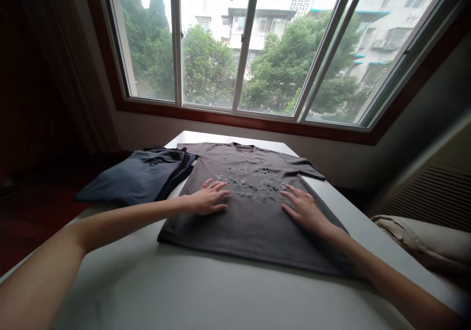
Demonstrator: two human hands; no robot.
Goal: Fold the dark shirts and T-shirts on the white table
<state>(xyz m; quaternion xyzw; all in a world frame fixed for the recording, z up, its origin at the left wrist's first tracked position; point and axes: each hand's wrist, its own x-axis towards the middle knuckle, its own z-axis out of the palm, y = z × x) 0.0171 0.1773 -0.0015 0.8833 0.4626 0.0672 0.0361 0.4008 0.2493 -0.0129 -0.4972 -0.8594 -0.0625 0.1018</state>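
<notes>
A dark grey T-shirt (253, 227) lies spread out flat, its neckline toward the window and its hem toward me. Dark printed lettering runs across its chest. My left hand (208, 197) rests on the left side of the shirt with the fingers spread, just beside the print. On the right side, my right hand (303, 207) lies on the fabric, fingers apart, near the right end of the lettering. Neither hand holds anything. The right sleeve of the shirt reaches over the table's edge.
The white table (176, 286) carries the shirt. At its left edge sits a pile of folded dark trousers (132, 178), partly overhanging. A wide sliding window (235, 110) is behind the table. To the right are a beige cloth bundle (423, 239) and a slatted panel (430, 192).
</notes>
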